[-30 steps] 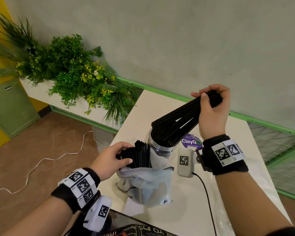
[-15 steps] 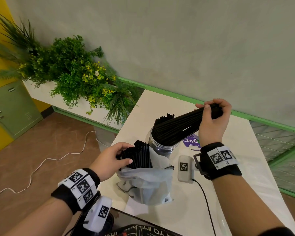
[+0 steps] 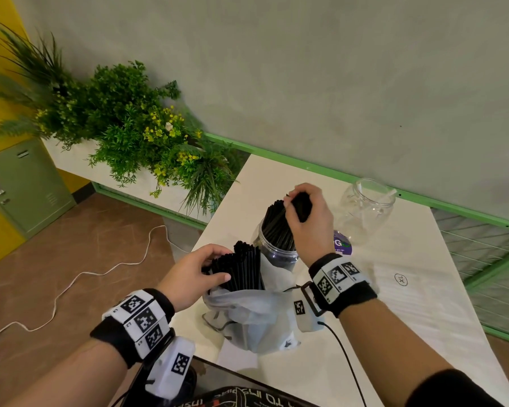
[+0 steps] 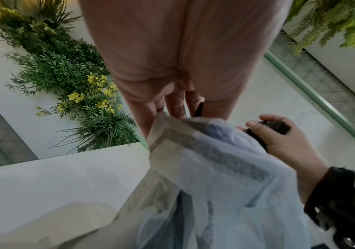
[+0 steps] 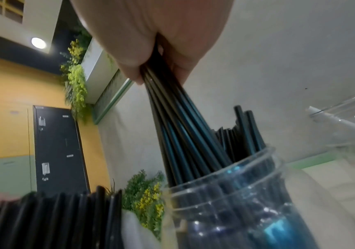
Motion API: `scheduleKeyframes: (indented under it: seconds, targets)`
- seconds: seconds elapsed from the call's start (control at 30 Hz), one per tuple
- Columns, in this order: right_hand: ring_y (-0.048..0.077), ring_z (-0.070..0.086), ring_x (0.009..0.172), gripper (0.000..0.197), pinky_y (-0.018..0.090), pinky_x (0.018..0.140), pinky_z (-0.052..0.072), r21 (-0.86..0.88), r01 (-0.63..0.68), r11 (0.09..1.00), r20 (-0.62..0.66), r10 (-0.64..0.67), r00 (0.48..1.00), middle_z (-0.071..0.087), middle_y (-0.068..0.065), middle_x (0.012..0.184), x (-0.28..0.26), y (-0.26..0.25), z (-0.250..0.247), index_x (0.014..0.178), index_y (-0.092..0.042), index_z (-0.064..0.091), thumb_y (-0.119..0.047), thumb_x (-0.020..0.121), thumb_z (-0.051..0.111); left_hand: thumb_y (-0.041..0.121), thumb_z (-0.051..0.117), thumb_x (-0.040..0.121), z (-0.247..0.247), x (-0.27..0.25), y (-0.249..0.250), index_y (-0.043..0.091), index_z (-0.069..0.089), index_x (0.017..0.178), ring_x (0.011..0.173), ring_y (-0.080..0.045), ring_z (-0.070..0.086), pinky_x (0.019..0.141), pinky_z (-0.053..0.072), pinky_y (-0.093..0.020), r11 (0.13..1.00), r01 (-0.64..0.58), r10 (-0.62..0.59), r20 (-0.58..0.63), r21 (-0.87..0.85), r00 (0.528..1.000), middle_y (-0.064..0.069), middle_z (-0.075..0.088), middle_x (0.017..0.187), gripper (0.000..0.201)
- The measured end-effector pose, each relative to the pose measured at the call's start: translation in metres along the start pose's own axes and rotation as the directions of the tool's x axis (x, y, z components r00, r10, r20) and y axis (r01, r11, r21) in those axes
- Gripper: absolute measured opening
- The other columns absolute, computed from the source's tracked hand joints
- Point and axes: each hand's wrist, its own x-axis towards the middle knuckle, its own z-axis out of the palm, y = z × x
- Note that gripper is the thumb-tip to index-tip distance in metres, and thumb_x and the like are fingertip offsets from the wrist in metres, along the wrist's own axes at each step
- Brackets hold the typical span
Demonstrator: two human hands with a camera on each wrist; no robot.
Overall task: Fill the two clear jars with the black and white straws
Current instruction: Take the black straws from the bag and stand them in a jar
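A clear jar stands mid-table, packed with black straws. My right hand grips the top of a bundle of those straws, its lower ends inside the jar. A second clear jar stands behind it to the right, with one white straw inside. My left hand holds another bundle of black straws that sticks up out of a thin white plastic bag.
The white table has its left edge close beside the bag. A purple sticker lies by the jars. A black cable runs from my right wrist camera. Green plants fill a planter to the left. A dark printed item lies nearest me.
My right hand swung its black straw bundle from a slant to nearly upright and lowered it into the near jar. The far jar came into view. My left hand stayed on the bagged straws.
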Motion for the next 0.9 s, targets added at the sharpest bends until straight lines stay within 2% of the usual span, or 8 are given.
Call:
scheduleKeyframes:
  seconds: [0.07, 0.2, 0.33, 0.43, 0.5, 0.63, 0.73, 0.9]
  targets:
    - [0.0, 0.057, 0.091, 0.019, 0.013, 0.082, 0.045, -0.059, -0.041, 0.997, 0.118, 0.048, 0.992, 0.062, -0.011, 0.095, 0.001, 0.008, 0.0, 0.104, -0.017, 0.055, -0.011, 0.088, 0.064, 0.009, 0.072, 0.082, -0.001, -0.001, 0.0, 0.035, 0.058, 0.104, 0.105, -0.004, 0.059, 0.091, 0.046, -0.022, 1.0, -0.002, 0.002, -0.003, -0.003, 1.0, 0.012, 0.063, 0.107, 0.037]
    - [-0.007, 0.058, 0.093, 0.018, 0.006, 0.081, 0.043, -0.022, -0.12, 0.993, 0.214, 0.122, 0.969, 0.066, -0.016, 0.097, 0.006, 0.016, -0.008, 0.104, -0.017, 0.059, -0.01, 0.089, 0.064, 0.009, 0.072, 0.082, -0.003, -0.002, 0.0, 0.037, 0.058, 0.103, 0.104, -0.004, 0.059, 0.091, 0.046, -0.023, 1.0, -0.008, 0.008, -0.004, 0.004, 1.0, 0.01, 0.063, 0.107, 0.038]
    - [-0.008, 0.058, 0.1, 0.028, 0.005, 0.088, 0.04, -0.02, -0.095, 0.995, 0.151, 0.097, 0.984, 0.068, -0.012, 0.104, 0.005, 0.015, -0.01, 0.114, -0.022, 0.051, -0.007, 0.092, 0.058, 0.01, 0.072, 0.081, -0.002, 0.0, -0.003, 0.037, 0.059, 0.104, 0.106, -0.007, 0.06, 0.095, 0.047, -0.027, 1.0, -0.001, 0.001, 0.003, 0.003, 1.0, 0.007, 0.064, 0.11, 0.038]
    - [0.001, 0.061, 0.096, 0.028, 0.005, 0.083, 0.042, -0.077, -0.115, 0.99, 0.169, 0.127, 0.977, 0.068, -0.013, 0.103, 0.003, 0.016, -0.007, 0.118, -0.022, 0.049, -0.011, 0.093, 0.058, 0.011, 0.073, 0.08, -0.001, 0.003, -0.004, 0.035, 0.06, 0.106, 0.106, -0.009, 0.06, 0.097, 0.046, -0.031, 1.0, -0.002, 0.002, 0.013, -0.012, 1.0, 0.006, 0.064, 0.11, 0.037]
    - [0.009, 0.062, 0.094, 0.026, 0.009, 0.08, 0.045, -0.136, -0.127, 0.983, 0.213, 0.154, 0.965, 0.068, -0.01, 0.101, 0.003, 0.019, -0.007, 0.117, -0.02, 0.051, -0.016, 0.092, 0.06, 0.011, 0.073, 0.081, 0.0, 0.004, -0.004, 0.034, 0.06, 0.106, 0.105, -0.01, 0.061, 0.096, 0.047, -0.031, 1.0, -0.007, 0.007, 0.015, -0.015, 1.0, 0.006, 0.064, 0.109, 0.037]
    - [0.015, 0.057, 0.086, 0.018, 0.029, 0.079, 0.047, -0.313, -0.063, 0.948, 0.256, 0.148, 0.955, 0.064, -0.004, 0.094, 0.005, 0.022, -0.012, 0.103, -0.017, 0.059, -0.023, 0.088, 0.067, 0.011, 0.073, 0.08, 0.0, 0.004, -0.004, 0.034, 0.06, 0.107, 0.106, -0.009, 0.06, 0.098, 0.046, -0.032, 1.0, -0.008, 0.008, 0.01, -0.014, 1.0, 0.005, 0.064, 0.11, 0.037]
    - [0.016, 0.054, 0.08, 0.026, 0.028, 0.07, 0.043, -0.382, -0.055, 0.923, 0.231, 0.153, 0.961, 0.061, -0.002, 0.088, 0.007, 0.021, -0.02, 0.102, -0.014, 0.061, -0.028, 0.083, 0.072, 0.011, 0.073, 0.08, 0.0, 0.005, -0.006, 0.034, 0.06, 0.106, 0.105, -0.008, 0.06, 0.098, 0.046, -0.033, 1.0, -0.009, 0.009, 0.006, -0.016, 1.0, 0.006, 0.065, 0.11, 0.037]
    - [0.019, 0.055, 0.075, 0.034, 0.033, 0.068, 0.048, -0.46, -0.06, 0.886, 0.229, 0.184, 0.956, 0.06, -0.001, 0.082, 0.007, 0.018, -0.027, 0.103, -0.013, 0.06, -0.036, 0.082, 0.072, 0.012, 0.073, 0.081, 0.0, 0.006, -0.008, 0.034, 0.06, 0.107, 0.106, -0.006, 0.06, 0.097, 0.047, -0.032, 1.0, -0.008, 0.008, 0.007, -0.008, 1.0, 0.01, 0.065, 0.11, 0.037]
